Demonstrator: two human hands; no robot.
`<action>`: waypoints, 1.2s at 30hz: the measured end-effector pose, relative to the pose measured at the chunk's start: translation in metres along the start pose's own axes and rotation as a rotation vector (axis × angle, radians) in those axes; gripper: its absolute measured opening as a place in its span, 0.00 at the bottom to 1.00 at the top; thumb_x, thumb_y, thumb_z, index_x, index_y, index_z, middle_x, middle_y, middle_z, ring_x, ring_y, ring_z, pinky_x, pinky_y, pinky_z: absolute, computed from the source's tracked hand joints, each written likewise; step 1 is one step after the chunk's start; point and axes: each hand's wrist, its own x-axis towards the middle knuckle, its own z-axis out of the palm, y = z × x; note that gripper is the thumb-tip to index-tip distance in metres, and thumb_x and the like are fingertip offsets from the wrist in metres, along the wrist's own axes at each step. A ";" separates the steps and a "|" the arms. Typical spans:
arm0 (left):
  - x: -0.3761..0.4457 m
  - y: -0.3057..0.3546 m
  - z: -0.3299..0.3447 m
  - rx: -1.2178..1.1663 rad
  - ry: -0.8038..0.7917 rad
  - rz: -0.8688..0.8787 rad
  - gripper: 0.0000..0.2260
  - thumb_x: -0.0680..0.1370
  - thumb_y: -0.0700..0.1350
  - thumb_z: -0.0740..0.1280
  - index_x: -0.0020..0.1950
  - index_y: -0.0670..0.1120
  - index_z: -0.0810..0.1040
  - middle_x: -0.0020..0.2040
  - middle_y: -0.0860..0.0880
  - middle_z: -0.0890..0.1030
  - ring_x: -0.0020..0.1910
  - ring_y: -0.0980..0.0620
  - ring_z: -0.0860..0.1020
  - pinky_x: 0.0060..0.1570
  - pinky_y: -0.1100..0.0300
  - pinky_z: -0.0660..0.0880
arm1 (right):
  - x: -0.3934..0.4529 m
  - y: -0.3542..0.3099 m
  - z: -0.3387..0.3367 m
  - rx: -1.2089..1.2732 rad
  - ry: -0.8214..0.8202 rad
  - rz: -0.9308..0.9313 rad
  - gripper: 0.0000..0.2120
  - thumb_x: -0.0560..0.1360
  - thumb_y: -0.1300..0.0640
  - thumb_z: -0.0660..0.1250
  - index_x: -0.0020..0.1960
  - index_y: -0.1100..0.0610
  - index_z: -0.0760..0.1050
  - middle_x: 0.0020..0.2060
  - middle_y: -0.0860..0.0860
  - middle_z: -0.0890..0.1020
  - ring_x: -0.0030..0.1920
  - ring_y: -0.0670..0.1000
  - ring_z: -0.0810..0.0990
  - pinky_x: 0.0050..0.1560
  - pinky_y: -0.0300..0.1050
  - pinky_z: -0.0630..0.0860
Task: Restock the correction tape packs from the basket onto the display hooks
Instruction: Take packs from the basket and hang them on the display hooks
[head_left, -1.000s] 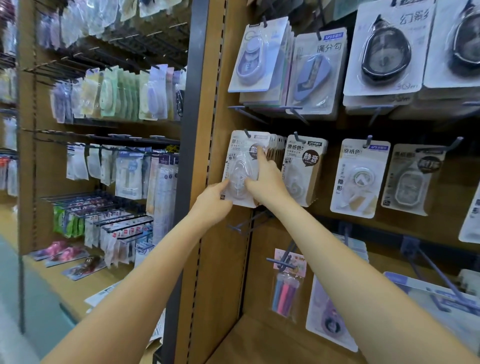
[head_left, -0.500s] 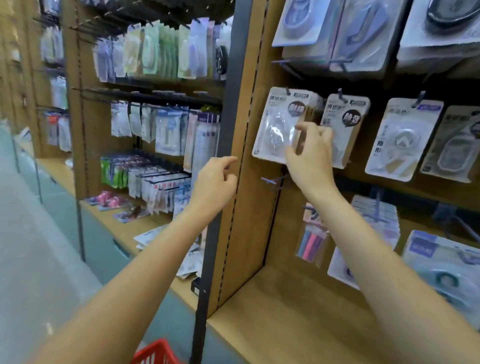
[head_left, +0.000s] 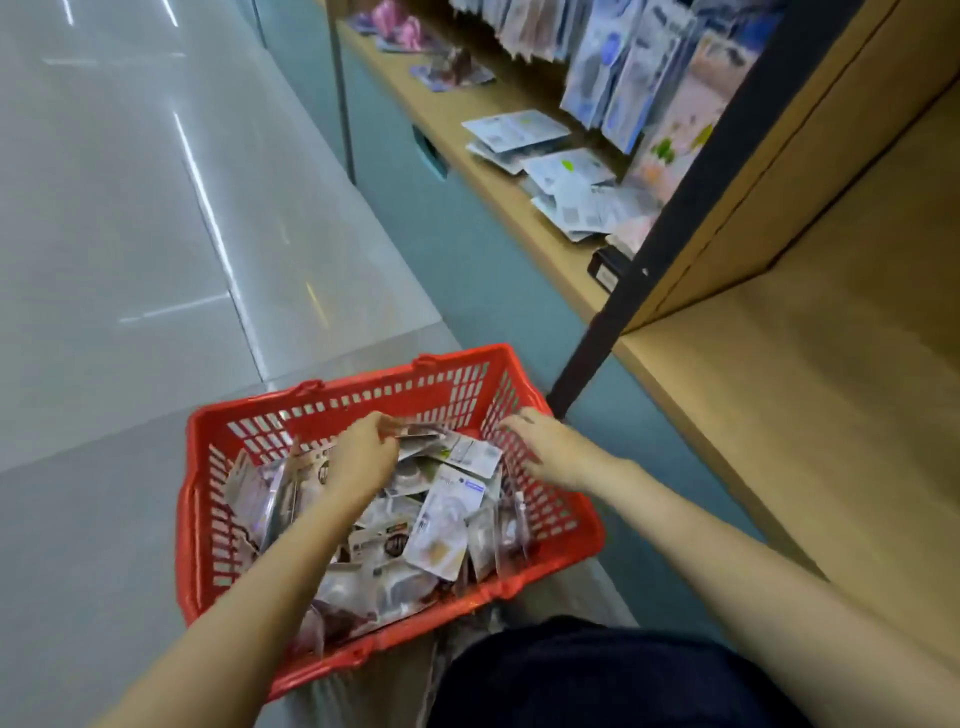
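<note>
Nearest the camera, two bare forearms reach down into a red basket (head_left: 208, 519) that sits on the floor, heaped with correction tape packs (head_left: 439, 530) lying loose at all angles. The left hand (head_left: 363, 457) is deep in the pile, its fingers curled and closing on the edge of a dark-topped pack (head_left: 421, 432) just past its fingertips; motion blur makes it hard to say whether the pinch is complete. The right hand (head_left: 550, 447) hovers over the basket's right wall, fingers spread and lightly bent, holding nothing; a white pack (head_left: 475, 454) lies just left of its fingertips, between the two hands.

The step in hand looks like picking the next pack. To do it well, pinch one card alone by its top edge, near the hang hole, so it comes up oriented for the hook; the packs overlap, so a lift straight up and a small shake should shed any neighbour riding along. The free right hand could steady the pile or take a second pack of the same design, sparing a sort at the rack.

Beyond the fingers, past the basket's far rim, stand the black post (head_left: 675, 218) of the rack and a wooden shelf (head_left: 779, 389) to the right; further off, loose packets (head_left: 561, 171) lie on a ledge under hanging goods. The hooks themselves are out of view
</note>
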 end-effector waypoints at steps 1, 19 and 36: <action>0.001 -0.017 0.015 0.050 -0.054 -0.012 0.15 0.75 0.34 0.60 0.59 0.40 0.77 0.58 0.43 0.80 0.57 0.45 0.77 0.56 0.55 0.73 | 0.011 0.007 0.017 -0.106 -0.093 -0.038 0.27 0.73 0.68 0.61 0.71 0.59 0.62 0.64 0.58 0.69 0.63 0.60 0.70 0.61 0.50 0.66; -0.003 -0.065 0.122 0.056 -0.406 -0.105 0.21 0.73 0.34 0.65 0.65 0.42 0.68 0.41 0.51 0.74 0.44 0.50 0.74 0.43 0.58 0.72 | 0.058 0.046 0.129 -0.080 -0.373 -0.016 0.28 0.67 0.59 0.72 0.62 0.49 0.65 0.60 0.55 0.71 0.62 0.58 0.69 0.60 0.51 0.65; 0.011 0.046 -0.017 -0.607 0.144 0.030 0.04 0.79 0.41 0.61 0.49 0.48 0.75 0.47 0.44 0.79 0.46 0.44 0.79 0.45 0.51 0.78 | 0.005 0.025 -0.039 1.456 0.309 0.232 0.09 0.68 0.59 0.71 0.45 0.63 0.79 0.39 0.58 0.84 0.40 0.56 0.81 0.48 0.49 0.78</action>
